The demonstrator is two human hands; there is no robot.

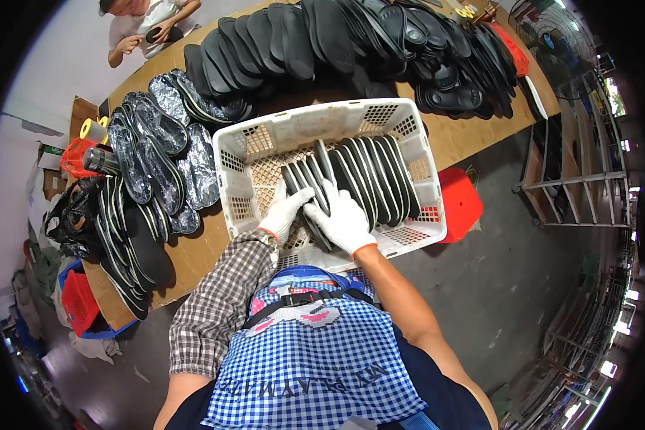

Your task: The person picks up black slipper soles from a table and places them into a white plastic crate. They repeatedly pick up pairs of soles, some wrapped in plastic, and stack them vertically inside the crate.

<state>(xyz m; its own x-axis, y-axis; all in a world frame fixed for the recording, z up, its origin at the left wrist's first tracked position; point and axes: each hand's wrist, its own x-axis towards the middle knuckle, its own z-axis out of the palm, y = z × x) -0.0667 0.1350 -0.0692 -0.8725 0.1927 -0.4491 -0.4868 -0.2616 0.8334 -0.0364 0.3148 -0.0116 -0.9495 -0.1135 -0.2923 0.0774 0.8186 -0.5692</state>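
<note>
Both hands wore white knit gloves w/ orange cuffs. The left hand [288, 209] had its fingers [299, 195] spread and curled over the near end of the black soles [358, 172] in the basket; the right hand [342, 215] was clenched round one or two soles at the row's left end, approx centre of frame. Soles stood on edge, packed side by side, long axes running from lower centre up toward the top of frame, tilted a bit left; thin, flat, matte rubbery look w/ pale edge lines. They sat inside a white plastic basket [423, 136], lattice walls, rectangular, at frame centre. Beyond it, on the brown table [473, 140], lay overlapping rows of black soles across the top, and silvery wrapped soles [161, 143] at upper left.
</note>
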